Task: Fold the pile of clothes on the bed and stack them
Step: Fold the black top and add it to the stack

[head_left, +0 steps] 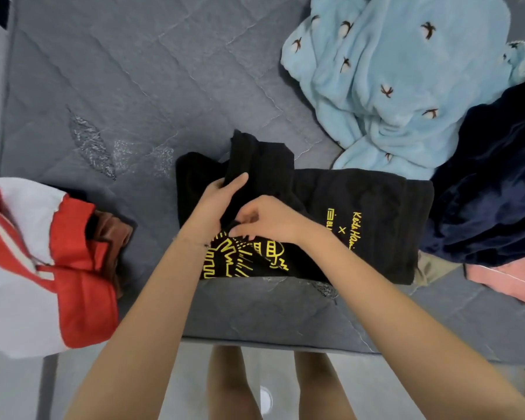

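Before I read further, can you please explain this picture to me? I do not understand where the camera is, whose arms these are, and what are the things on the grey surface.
There is no machine here. One camera sits on a person's head and looks down, so the two bare arms are the person's own; their legs show below the bed edge.

The grey quilted surface is the bed. In the middle lies a black shirt with yellow print. The left hand grips a dark fold of it, and the right hand pinches the cloth beside it.

At the left lies a red and white garment over something brown. At the right wait a light blue fleece, a navy garment and a pink piece.
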Demonstrator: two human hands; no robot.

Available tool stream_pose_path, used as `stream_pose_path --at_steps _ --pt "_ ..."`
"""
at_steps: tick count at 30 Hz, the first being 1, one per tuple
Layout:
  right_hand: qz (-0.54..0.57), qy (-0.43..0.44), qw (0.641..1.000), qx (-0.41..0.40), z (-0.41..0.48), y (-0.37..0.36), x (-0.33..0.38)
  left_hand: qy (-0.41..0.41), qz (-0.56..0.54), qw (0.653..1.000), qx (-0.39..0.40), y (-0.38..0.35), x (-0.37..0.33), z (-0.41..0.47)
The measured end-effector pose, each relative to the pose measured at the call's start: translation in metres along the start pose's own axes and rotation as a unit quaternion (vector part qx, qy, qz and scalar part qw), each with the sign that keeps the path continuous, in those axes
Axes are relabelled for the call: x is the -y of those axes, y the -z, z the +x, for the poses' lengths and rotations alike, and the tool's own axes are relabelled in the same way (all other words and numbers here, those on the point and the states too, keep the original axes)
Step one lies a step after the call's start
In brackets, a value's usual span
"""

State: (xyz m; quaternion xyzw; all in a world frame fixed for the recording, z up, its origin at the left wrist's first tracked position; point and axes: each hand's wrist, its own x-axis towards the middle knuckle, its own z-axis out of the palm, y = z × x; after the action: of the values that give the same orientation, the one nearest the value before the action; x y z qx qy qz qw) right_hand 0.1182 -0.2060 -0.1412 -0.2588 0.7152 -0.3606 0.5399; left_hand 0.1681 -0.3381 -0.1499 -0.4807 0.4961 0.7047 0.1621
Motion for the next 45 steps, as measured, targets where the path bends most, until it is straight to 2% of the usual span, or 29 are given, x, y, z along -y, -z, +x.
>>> stream_pose_path --at_steps 4,8,10,12,14,16,21,25,30,33,35,38,41,45 --pt "-0.005 -0.005 0.997 0.078 0.012 -0.032 0.019 -0.040 0.043 0.998 -0.010 0.045 0.003 -0.004" --pt "0.013 -0.003 0.993 0.116 0.014 -0.045 0.034 -0.098 0.066 0.992 -0.032 0.072 0.016 -0.011" --pt "0.036 0.003 0.998 0.044 0.019 -0.047 0.034 -0.177 0.104 0.975 -0.091 0.086 0.029 -0.012" --pt "0.040 -0.001 0.995 -0.096 0.027 -0.048 0.026 -0.242 0.159 0.946 -0.147 0.101 0.048 -0.006" --pt "-0.005 -0.002 0.978 -0.209 0.035 -0.049 0.013 -0.274 0.187 0.928 -0.169 0.112 0.064 -0.003" --pt "-0.082 -0.003 0.963 -0.257 0.043 -0.051 0.001 -0.290 0.188 0.920 -0.185 0.120 0.077 0.000" --pt "-0.202 -0.010 0.939 -0.277 0.061 -0.053 -0.006 -0.260 0.140 0.937 -0.187 0.131 0.094 0.002" --pt "-0.273 -0.010 0.907 -0.320 0.083 -0.048 -0.003 -0.222 0.106 0.953 -0.178 0.133 0.098 0.010" --pt "-0.292 -0.107 0.917 -0.249 0.117 -0.035 0.007 -0.142 0.088 0.974 -0.152 0.124 0.101 0.010" --pt "-0.313 -0.114 0.908 -0.254 0.125 -0.031 0.013 -0.108 0.098 0.978 -0.152 0.126 0.111 0.012" --pt "-0.264 -0.098 0.921 -0.268 0.125 -0.027 0.014 -0.108 0.077 0.982 -0.135 0.129 0.117 0.013" --pt "-0.132 -0.043 0.947 -0.288 0.122 -0.021 0.015 -0.124 0.046 0.986 -0.105 0.128 0.123 0.008" --pt "-0.054 0.009 0.959 -0.279 0.121 -0.022 0.031 -0.183 0.066 0.969 -0.152 0.125 0.122 0.003" --pt "-0.032 0.038 0.969 -0.244 0.132 -0.025 0.048 -0.225 0.042 0.953 -0.199 0.122 0.112 -0.004"
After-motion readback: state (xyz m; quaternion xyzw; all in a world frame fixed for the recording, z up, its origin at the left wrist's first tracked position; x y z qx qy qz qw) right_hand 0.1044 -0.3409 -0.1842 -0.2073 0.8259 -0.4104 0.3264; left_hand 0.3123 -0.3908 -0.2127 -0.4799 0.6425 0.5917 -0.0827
